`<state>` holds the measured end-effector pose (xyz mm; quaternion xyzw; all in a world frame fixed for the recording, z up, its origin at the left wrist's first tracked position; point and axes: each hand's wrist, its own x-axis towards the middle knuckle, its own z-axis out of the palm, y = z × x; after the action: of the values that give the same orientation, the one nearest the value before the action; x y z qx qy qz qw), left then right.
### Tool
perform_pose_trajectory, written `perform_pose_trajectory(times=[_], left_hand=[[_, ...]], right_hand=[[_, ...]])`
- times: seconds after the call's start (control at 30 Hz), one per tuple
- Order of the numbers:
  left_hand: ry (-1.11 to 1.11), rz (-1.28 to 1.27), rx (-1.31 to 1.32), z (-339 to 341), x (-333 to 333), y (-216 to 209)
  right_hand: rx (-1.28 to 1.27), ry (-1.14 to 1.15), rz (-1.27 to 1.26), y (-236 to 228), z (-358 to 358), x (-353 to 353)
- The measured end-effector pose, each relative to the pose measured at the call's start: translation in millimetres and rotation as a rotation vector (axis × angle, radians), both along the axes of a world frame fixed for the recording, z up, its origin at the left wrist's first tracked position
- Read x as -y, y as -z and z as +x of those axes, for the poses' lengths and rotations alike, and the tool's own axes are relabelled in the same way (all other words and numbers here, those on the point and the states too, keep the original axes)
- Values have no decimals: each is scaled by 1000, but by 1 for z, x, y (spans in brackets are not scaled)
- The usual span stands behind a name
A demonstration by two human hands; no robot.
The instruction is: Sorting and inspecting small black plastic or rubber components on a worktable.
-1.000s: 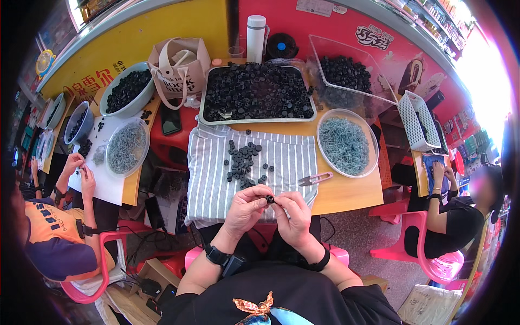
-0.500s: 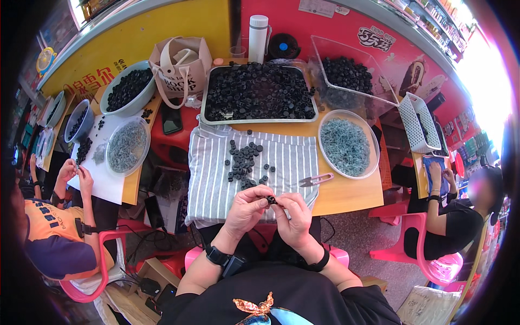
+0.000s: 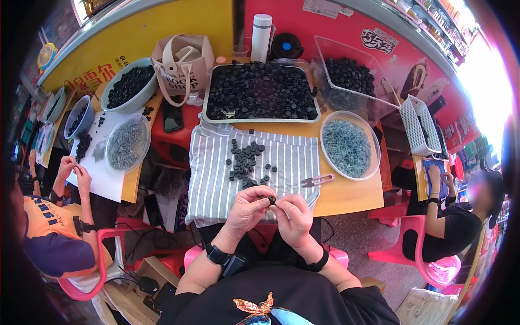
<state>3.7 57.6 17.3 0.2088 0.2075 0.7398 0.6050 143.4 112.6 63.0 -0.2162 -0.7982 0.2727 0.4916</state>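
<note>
Just above the near edge of a grey-and-white striped cloth (image 3: pixel 208 179), my left hand (image 3: pixel 248 210) pinches a small round black plastic cap (image 3: pixel 272 200). My right hand (image 3: pixel 294 219) meets it there with thumb and forefinger pressed together at the cap's right side. Whether a tiny part sits between those right fingertips is too small to tell. Beyond my hands, several loose black caps (image 3: pixel 246 157) lie scattered on the cloth. A pair of thread snips (image 3: pixel 318 180) with a pinkish handle rests at the cloth's right edge.
A tray (image 3: pixel 216 119) heaped with black caps stands beyond the cloth. At right is a round tub (image 3: pixel 374 168) of small clear pieces, behind it a clear bin (image 3: pixel 374 97). A white bottle (image 3: pixel 261 38) and tote bag (image 3: pixel 184 59) stand at the back. Co-workers sit on both sides.
My fingers have shifted slightly around the black cap, the right fingertips staying close against it. The whole view has moved a little. The cloth and the loose caps lie as before.
</note>
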Motion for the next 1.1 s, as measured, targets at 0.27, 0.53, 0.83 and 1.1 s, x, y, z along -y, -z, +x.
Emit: perform_pose_trajectory(times=[0.27, 0.53, 0.83, 1.1], left_hand=[[-13, 9, -10, 2, -2, 0], [-46, 3, -71, 3, -2, -2], [-49, -12, -144, 4, -2, -2], [-4, 42, -141, 4, 3, -8]], right_hand=[[17, -5, 65, 1, 1, -3], [75, -16, 225, -2, 1, -8], [10, -45, 42, 4, 0, -13], [60, -1, -84, 3, 0, -12]])
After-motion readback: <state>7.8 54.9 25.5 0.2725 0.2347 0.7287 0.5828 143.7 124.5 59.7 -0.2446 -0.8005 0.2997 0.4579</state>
